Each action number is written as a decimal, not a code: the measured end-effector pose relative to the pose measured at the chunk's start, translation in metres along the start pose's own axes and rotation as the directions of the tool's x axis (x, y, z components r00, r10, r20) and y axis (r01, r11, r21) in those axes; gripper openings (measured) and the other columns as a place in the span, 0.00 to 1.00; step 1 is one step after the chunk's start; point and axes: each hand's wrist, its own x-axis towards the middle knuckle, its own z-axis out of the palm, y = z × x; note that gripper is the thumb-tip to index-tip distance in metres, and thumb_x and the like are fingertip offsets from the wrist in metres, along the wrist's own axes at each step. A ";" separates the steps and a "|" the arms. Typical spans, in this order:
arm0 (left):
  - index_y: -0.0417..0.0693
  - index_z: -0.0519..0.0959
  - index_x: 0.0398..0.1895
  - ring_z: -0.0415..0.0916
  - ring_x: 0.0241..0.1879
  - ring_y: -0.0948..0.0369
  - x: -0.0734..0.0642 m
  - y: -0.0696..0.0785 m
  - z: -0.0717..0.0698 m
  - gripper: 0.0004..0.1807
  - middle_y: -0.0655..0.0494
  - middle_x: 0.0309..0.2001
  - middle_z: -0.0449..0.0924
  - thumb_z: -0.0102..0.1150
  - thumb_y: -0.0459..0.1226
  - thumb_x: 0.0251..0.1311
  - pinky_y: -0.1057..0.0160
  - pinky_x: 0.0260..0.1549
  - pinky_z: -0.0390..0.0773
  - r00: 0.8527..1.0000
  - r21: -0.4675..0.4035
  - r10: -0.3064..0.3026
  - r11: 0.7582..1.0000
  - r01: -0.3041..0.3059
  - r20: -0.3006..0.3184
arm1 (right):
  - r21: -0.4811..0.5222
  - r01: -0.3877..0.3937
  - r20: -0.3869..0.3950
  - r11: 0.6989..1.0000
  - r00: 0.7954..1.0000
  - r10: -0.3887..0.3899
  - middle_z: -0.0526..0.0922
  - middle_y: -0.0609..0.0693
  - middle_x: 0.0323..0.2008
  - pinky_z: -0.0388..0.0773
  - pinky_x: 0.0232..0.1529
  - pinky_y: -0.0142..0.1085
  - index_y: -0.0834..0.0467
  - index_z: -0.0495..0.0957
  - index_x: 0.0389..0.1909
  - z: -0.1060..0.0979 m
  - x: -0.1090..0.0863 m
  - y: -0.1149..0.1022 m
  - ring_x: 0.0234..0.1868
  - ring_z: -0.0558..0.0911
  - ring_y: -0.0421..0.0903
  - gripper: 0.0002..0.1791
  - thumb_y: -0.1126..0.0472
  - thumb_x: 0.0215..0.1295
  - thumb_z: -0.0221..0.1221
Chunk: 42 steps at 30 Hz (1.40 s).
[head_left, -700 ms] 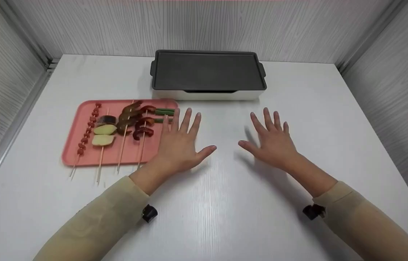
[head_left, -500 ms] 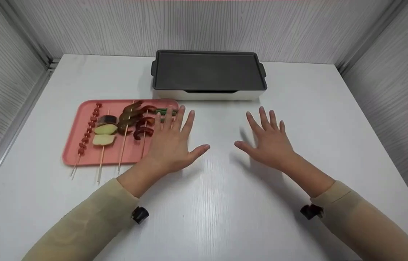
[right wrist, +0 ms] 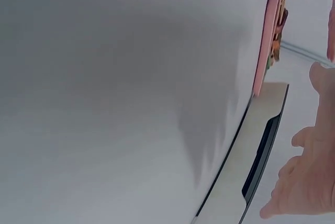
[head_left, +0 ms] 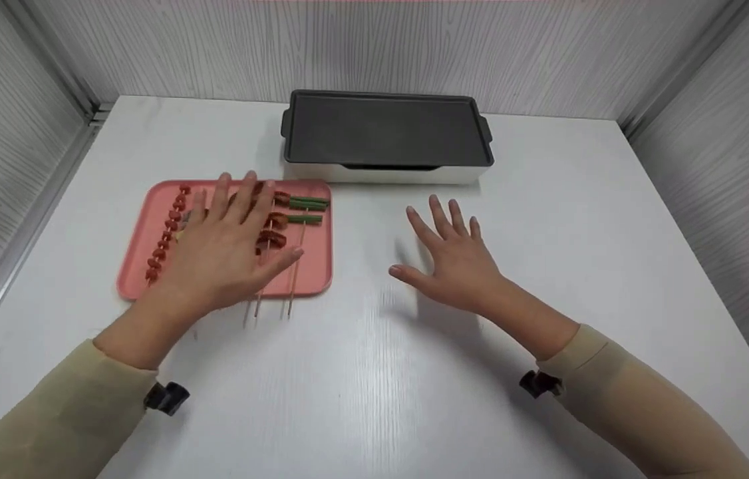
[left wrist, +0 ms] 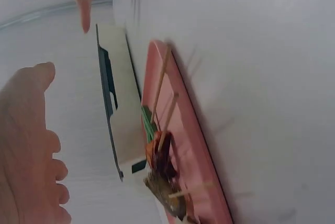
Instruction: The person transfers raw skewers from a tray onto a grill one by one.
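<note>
My left hand point(head_left: 215, 259) hovers over the pink tray point(head_left: 318, 266) with its fingers spread, holding nothing. It hides the middle skewers in the head view. A skewer of small red pieces point(head_left: 160, 253) shows at the tray's left, and a skewer with green stalks point(head_left: 306, 218) at its right. Between them lie dark brown curled pieces point(left wrist: 167, 195), clearer in the left wrist view. Skewer sticks point(head_left: 295, 279) jut past the tray's front edge. My right hand point(head_left: 457, 266), fingers spread and holding nothing, is above the white table to the right of the tray.
Behind the tray stands an electric griddle point(head_left: 388, 130) with a flat dark plate and a white base point(right wrist: 235, 166). Its front left corner is close to the tray. Pale wood-grain panels point(head_left: 374, 46) enclose the white table point(head_left: 374, 392) at the back and sides.
My left hand has moved left, from the tray's right edge to over its middle, uncovering the green-stalk skewer. The right hand has shifted a little left. Both stay spread.
</note>
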 end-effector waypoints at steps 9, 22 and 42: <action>0.40 0.40 0.87 0.30 0.82 0.33 -0.023 -0.067 -0.009 0.57 0.33 0.85 0.38 0.41 0.71 0.75 0.30 0.77 0.30 0.999 -0.036 -0.035 0.999 0.036 0.025 | -0.003 0.086 0.060 0.996 0.995 -0.086 0.33 0.52 0.86 0.38 0.81 0.65 0.41 0.42 0.87 0.012 0.016 -0.040 0.85 0.33 0.59 0.53 0.20 0.71 0.46; 0.38 0.40 0.86 0.33 0.79 0.24 -0.063 -0.155 0.003 0.51 0.28 0.83 0.40 0.44 0.63 0.79 0.23 0.73 0.31 0.988 -0.038 -0.111 0.993 0.116 0.112 | -0.018 0.205 0.134 0.979 0.970 -0.201 0.35 0.52 0.87 0.41 0.80 0.67 0.42 0.44 0.88 0.029 0.027 -0.071 0.85 0.37 0.59 0.54 0.18 0.70 0.44; 0.31 0.47 0.83 0.34 0.76 0.20 -0.067 -0.178 0.027 0.46 0.27 0.82 0.45 0.43 0.57 0.81 0.19 0.70 0.32 0.939 -0.043 -0.117 0.989 0.138 0.325 | -0.012 0.286 0.271 0.958 0.923 -0.272 0.39 0.47 0.87 0.42 0.80 0.65 0.44 0.45 0.87 0.044 0.034 -0.087 0.86 0.37 0.55 0.53 0.20 0.72 0.46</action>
